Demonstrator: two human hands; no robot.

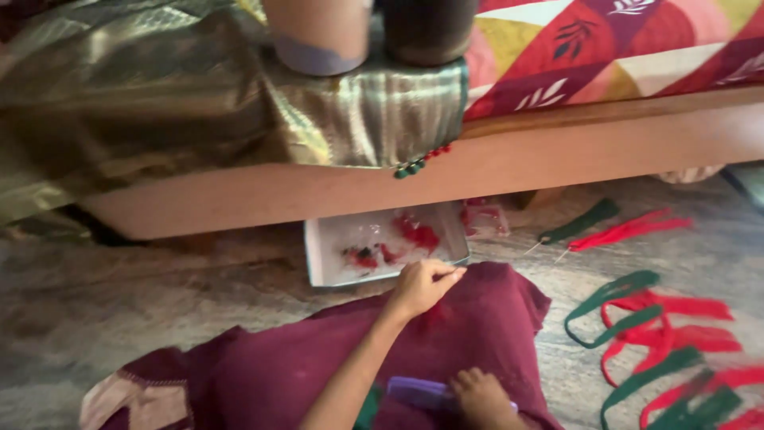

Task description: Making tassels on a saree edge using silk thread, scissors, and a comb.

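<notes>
Head view: left hand (420,288) pinches something tiny, too small to tell, just beside white tray (326,253) of red and green bits. Right hand (481,396) clenched on purple comb (418,392) over maroon cloth (493,318). Keep pinch tight, comb steady.

Maroon cloth (278,374): matt, soft weave. Olive-gold fabric (159,87): silky sheen. Comb (418,392): smooth purple plastic. Bed frame (557,155): smooth matt wood. Floor (79,310): polished mottled stone. Tassels (629,231): fibrous thread.

Green and red thread loops (660,334) on the floor; olive-gold cloth (199,95), perhaps silk, drapes a wooden ledge (557,151).
</notes>
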